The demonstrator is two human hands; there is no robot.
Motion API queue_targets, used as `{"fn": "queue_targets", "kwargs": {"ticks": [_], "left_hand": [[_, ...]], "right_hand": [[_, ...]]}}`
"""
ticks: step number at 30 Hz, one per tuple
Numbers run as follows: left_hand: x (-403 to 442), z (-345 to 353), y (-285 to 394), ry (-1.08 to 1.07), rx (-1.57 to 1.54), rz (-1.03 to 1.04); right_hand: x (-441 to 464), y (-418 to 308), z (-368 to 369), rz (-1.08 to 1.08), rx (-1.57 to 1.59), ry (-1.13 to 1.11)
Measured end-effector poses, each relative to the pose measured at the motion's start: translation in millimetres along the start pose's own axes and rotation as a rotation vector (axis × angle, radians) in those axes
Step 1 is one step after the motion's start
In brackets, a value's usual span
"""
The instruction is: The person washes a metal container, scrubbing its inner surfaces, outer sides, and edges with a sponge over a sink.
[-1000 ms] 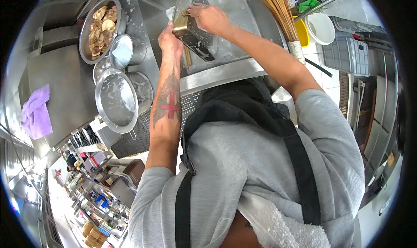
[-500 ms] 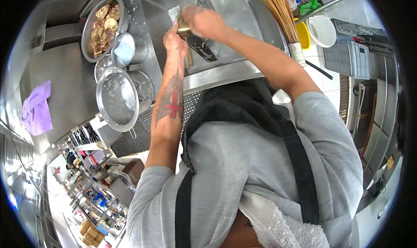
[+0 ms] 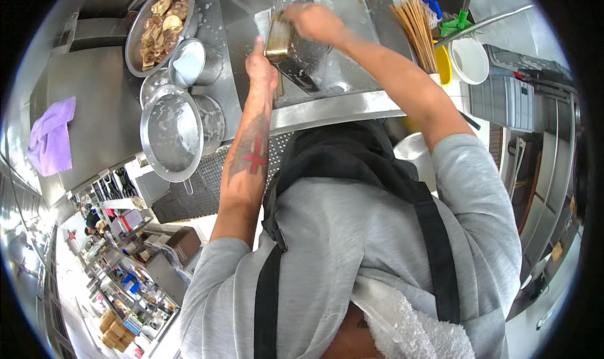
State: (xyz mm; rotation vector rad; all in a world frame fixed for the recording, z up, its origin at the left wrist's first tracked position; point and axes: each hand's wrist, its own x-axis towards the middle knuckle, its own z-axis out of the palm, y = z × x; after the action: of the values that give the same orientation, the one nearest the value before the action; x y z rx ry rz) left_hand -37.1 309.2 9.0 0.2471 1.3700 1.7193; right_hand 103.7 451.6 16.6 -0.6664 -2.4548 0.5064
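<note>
Over the metal sink [image 3: 327, 107], my left hand [image 3: 261, 66] grips the near end of a soapy, box-shaped metal container [image 3: 279, 41], its thumb up along the left side. My right hand [image 3: 311, 22] is curled at the container's upper right side. What its fingers hold, if anything, is too blurred to make out. White suds cover parts of the container and the sink. A thin stick or bar [image 3: 279, 85] lies in the sink behind my left hand.
Left of the sink stand a bowl of food pieces [image 3: 162, 32], a metal pot [image 3: 189, 62] and a colander [image 3: 171, 132]. A purple cloth [image 3: 51, 135] lies farther left. A bamboo brush [image 3: 415, 32], yellow bucket [image 3: 443, 63] and white bucket [image 3: 470, 60] are at the right.
My right hand has moved back and forth along the container. The container's near end now shows more of its brassy face. The whole view has shifted slightly.
</note>
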Motion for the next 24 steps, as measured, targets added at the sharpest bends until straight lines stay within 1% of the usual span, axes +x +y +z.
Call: {"fn": "queue_targets", "kwargs": {"ticks": [1, 3, 4, 6, 7, 9, 10, 11, 12, 13, 15, 16, 17, 18, 19, 20, 21, 22, 23, 24], "left_hand": [[-4.6, 0.1, -0.1, 0.001, -0.009, 0.011], [-11.6, -4.5, -2.4, -0.095, 0.065, 0.022], [-10.6, -7.7, -3.5, -0.075, 0.057, -0.001], [-5.3, -15.1, -9.2, -0.073, 0.02, 0.002], [-7.0, -16.4, -10.3, -0.084, -0.009, 0.002], [-11.1, -15.6, -12.6, -0.024, -0.041, 0.028], [-13.9, -13.1, -13.7, -0.025, -0.046, 0.013], [-14.0, -10.3, -14.7, -0.036, -0.044, -0.005], [-7.5, -13.2, -23.6, -0.024, -0.007, 0.025], [-9.9, -12.6, -22.0, -0.012, -0.019, 0.033], [-13.1, -10.6, -13.1, -0.059, 0.004, 0.001], [-20.4, -1.2, -5.4, -0.035, -0.003, -0.062], [-31.4, 6.4, 6.5, 0.01, 0.004, -0.11], [-35.9, 10.1, 20.6, 0.073, 0.39, -0.24], [-31.4, -0.9, 7.7, 0.112, 0.404, -0.123], [-29.2, 3.9, -8.9, 0.129, 0.328, -0.012], [-17.2, 1.7, -22.9, 0.162, 0.265, 0.08], [-9.7, 0.5, -26.9, 0.18, 0.215, 0.123], [-6.6, 2.7, -32.0, 0.224, 0.19, 0.16], [-7.7, 1.4, -29.2, 0.058, 0.127, 0.124]], "right_hand": [[13.2, 17.6, -1.3, 0.211, -0.005, -0.071], [23.9, 53.6, 5.1, 0.421, -0.095, 0.159], [21.9, 50.4, -2.2, 0.399, -0.095, 0.148], [11.5, 36.3, -13.8, 0.495, 0.199, 0.352], [4.7, 33.1, -9.5, 0.458, 0.2, 0.321], [0.7, 17.7, 3.7, 0.504, 0.785, 0.186], [2.7, 1.7, 4.0, 0.467, 0.781, 0.131], [3.1, -16.9, 3.5, 0.564, 0.745, 0.041], [-0.1, -32.9, 2.0, 0.672, 0.703, -0.035], [-5.4, -44.1, -1.7, 0.66, 0.7, -0.049], [-7.5, -59.8, -6.6, -0.06, -0.297, 0.328], [-7.4, -42.6, 13.0, -0.089, -0.109, 0.234], [-16.9, -40.5, 17.4, -0.029, -0.05, 0.141], [-23.3, -52.6, 21.0, 0.004, 0.047, 0.054], [-18.8, -77.6, 14.4, 0.028, 0.078, -0.126], [-25.1, -94.8, -6.8, -0.204, 0.065, -0.052], [-26.2, -94.2, -0.7, -0.214, 0.002, -0.122], [-25.4, -79.5, 3.8, -0.161, 0.03, -0.198], [-16.3, -44.8, 10.1, -0.209, 0.1, -0.274], [-3.3, -43.1, 2.7, -0.133, 0.098, -0.209]]}}
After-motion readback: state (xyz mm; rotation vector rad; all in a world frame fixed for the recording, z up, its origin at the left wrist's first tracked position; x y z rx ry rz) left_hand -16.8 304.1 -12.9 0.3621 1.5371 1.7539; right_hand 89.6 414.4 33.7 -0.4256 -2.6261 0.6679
